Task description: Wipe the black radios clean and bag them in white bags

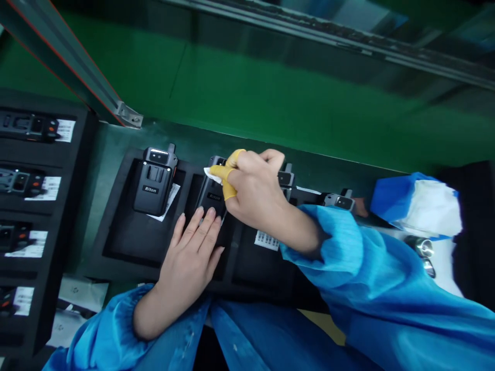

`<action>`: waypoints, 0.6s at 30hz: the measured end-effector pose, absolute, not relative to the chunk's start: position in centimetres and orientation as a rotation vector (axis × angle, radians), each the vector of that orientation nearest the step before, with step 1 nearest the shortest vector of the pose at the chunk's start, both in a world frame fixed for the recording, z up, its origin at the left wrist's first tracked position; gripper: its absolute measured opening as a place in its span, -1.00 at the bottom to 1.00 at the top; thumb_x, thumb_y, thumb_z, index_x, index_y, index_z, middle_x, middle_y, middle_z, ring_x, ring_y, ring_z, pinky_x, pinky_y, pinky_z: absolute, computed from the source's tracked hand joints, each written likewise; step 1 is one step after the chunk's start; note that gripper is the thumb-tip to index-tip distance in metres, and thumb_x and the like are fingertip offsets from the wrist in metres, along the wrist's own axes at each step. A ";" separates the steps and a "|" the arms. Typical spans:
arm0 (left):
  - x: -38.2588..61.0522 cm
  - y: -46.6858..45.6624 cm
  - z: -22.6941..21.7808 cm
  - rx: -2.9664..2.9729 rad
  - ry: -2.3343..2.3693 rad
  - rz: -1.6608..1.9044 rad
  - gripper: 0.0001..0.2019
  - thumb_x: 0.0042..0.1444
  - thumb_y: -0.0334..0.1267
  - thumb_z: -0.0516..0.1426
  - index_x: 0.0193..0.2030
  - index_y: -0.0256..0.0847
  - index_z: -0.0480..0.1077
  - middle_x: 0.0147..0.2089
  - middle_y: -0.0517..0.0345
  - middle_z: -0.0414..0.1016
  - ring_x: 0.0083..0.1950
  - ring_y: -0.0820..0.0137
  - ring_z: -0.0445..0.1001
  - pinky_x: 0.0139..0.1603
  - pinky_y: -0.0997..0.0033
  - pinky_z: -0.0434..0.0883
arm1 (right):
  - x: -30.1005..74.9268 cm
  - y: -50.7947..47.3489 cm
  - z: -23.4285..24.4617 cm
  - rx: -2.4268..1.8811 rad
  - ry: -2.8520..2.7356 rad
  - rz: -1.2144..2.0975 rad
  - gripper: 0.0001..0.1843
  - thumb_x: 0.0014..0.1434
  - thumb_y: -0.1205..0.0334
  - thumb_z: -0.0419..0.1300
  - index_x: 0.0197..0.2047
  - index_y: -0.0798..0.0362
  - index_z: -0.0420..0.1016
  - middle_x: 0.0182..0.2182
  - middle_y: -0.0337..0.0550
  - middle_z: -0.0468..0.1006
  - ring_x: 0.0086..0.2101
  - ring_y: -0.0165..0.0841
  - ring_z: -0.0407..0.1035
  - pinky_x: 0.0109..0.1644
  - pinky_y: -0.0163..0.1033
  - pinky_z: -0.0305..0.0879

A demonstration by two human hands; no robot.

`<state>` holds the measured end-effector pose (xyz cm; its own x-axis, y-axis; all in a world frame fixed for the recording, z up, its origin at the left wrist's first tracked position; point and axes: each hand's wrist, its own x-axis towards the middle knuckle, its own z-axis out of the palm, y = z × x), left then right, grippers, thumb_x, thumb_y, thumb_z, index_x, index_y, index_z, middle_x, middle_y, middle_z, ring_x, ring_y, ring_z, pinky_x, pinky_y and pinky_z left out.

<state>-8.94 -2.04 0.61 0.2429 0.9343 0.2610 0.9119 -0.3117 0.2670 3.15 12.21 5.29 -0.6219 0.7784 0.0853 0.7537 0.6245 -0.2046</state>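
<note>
My left hand [191,255] lies flat, fingers stretched, with its fingertips on the lower end of a black handheld radio-like device [212,197] marked "Riton". Yellow finger cots cover fingers of my right hand [253,183], which pinches a white wipe [212,176] against the upper part of the same device. A matching device [152,188] rests to the left in the black foam tray [131,239], a paper label [167,206] beneath it. To the right, one more device [285,179] is mostly hidden behind my right hand, and another [339,201] shows only its top above my sleeve.
A second black tray [75,180] at the left holds several devices with white labels. Metal framing [77,67] stands over the green bench [232,98]. At the right are a blue container with white wipes [431,208] and a shiny metal item [421,247].
</note>
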 end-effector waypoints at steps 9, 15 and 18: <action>-9.0 -2.0 0.7 2.428 1.793 0.592 -0.59 0.28 -0.29 0.06 0.23 -0.40 0.28 0.26 -0.15 0.40 0.31 0.09 0.33 0.38 0.02 0.11 | 8.2 12.7 7.0 -1.540 -2.665 0.188 -0.84 -0.07 0.45 0.07 -0.59 0.12 0.42 -0.45 -0.13 0.35 -0.35 -0.34 0.20 -0.17 -0.07 -0.14; -9.0 -2.1 0.4 2.374 1.790 0.602 -0.57 0.27 -0.30 0.07 0.25 -0.36 0.27 0.28 -0.16 0.38 0.35 0.10 0.28 0.39 -0.03 0.13 | 7.4 12.2 5.9 -1.336 -2.600 0.060 -0.72 0.14 0.38 0.01 -0.43 0.07 0.53 -0.30 -0.13 0.46 -0.26 -0.31 0.24 -0.13 -0.07 -0.16; -9.1 -2.3 0.2 2.349 1.773 0.721 -0.59 0.26 -0.33 0.08 0.24 -0.37 0.27 0.24 -0.19 0.42 0.34 0.12 0.30 0.39 -0.04 0.17 | 5.3 11.1 4.2 -1.062 -2.698 0.042 -0.68 0.19 0.42 0.00 -0.41 0.00 0.55 -0.32 -0.20 0.46 -0.26 -0.35 0.18 -0.09 -0.06 -0.18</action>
